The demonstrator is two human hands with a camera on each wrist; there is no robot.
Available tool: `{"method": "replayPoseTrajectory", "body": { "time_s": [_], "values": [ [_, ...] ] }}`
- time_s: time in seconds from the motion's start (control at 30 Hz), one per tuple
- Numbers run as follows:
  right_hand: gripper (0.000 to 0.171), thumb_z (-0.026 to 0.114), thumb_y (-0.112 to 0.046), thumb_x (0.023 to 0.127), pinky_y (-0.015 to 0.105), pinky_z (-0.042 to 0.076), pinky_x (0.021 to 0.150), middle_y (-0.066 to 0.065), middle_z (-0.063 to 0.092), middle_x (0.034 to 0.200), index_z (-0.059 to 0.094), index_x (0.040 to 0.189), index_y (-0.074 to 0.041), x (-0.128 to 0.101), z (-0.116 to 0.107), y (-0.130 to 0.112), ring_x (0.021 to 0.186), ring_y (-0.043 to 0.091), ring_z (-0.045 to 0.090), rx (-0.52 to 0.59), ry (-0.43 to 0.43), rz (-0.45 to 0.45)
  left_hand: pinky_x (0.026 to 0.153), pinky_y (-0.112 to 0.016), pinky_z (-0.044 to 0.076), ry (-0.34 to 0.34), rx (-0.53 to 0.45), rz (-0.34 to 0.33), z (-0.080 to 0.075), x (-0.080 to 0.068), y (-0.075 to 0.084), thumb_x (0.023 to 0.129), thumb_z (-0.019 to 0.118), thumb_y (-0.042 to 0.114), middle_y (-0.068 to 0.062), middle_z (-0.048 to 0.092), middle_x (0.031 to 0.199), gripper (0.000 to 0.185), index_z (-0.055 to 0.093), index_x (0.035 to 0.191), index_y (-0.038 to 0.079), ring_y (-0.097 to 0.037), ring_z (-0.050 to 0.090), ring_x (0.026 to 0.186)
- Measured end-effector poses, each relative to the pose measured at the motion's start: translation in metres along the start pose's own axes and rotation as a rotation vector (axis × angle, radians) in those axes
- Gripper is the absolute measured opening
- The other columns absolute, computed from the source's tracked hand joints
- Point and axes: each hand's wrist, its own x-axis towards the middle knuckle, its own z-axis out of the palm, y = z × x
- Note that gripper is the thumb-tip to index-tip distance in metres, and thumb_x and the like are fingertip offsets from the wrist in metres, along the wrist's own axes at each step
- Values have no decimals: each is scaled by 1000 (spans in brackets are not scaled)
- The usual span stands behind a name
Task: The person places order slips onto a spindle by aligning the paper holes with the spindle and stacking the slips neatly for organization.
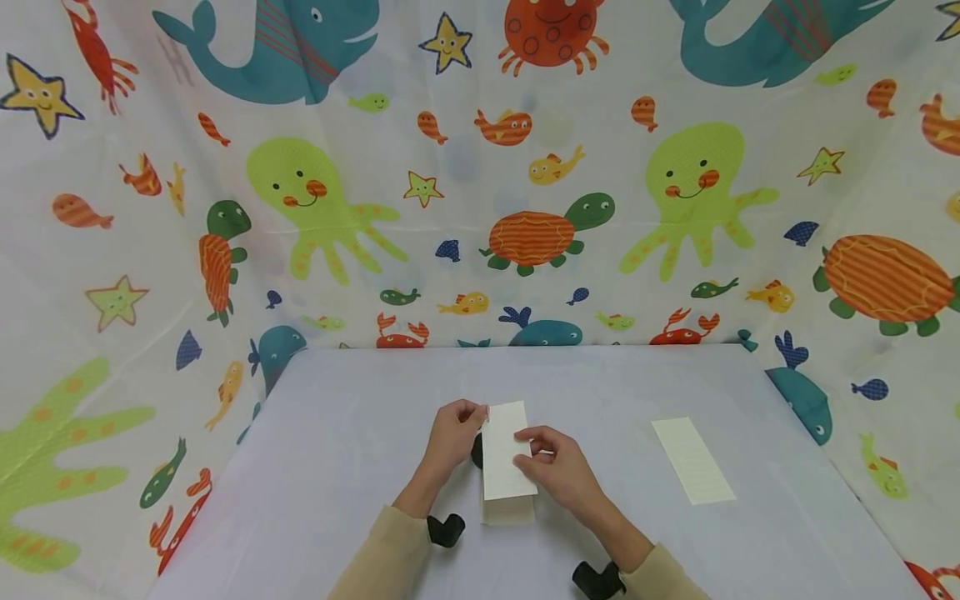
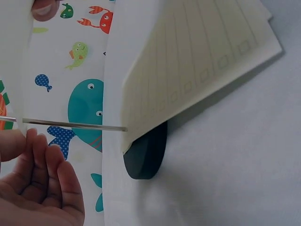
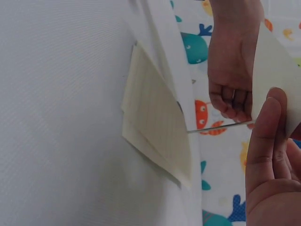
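A small blank-faced sheet of paper [image 1: 508,454] is held up over the table between both hands. My left hand [image 1: 456,429] pinches it at its far left corner, beside the top of a thin metal rod [image 2: 75,125]. With thumb and fingers, my right hand [image 1: 558,467] grips the sheet's right edge. The rod slopes up to the sheet from lined paper [image 2: 202,66] with printed small boxes, which lies beneath. A dark rounded base [image 2: 146,155] shows under the edge of that lined paper. In the head view the held sheet covers most of the paper below.
Another pale lined slip [image 1: 693,460] lies flat on the white tabletop [image 1: 360,400], off to the right. A curtain [image 1: 450,167] printed with sea animals hangs behind and at both sides of the table. Black wrist cameras [image 1: 446,530] sit at both cuffs.
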Motion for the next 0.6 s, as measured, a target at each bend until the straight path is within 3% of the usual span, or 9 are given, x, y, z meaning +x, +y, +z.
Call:
{"method": "replayPoseTrajectory", "body": {
  "time_s": [0.4, 0.6],
  "values": [
    [29, 77, -9, 87, 22, 44, 60, 6, 54, 93, 70, 115, -5, 2, 0, 10, 68, 13, 55, -63, -69, 10, 69, -30, 47, 0, 19, -9, 3, 1, -7, 100, 65, 25, -4, 64, 90, 20, 73, 99, 7, -19, 55, 84],
    [28, 77, -9, 87, 22, 45, 58, 5, 56, 89, 70, 114, -5, -2, -2, 14, 64, 9, 53, -101, -112, -9, 70, -32, 47, -1, 11, -2, 6, 4, -14, 98, 67, 21, -3, 64, 88, 15, 72, 97, 7, -19, 56, 83]
  ]
}}
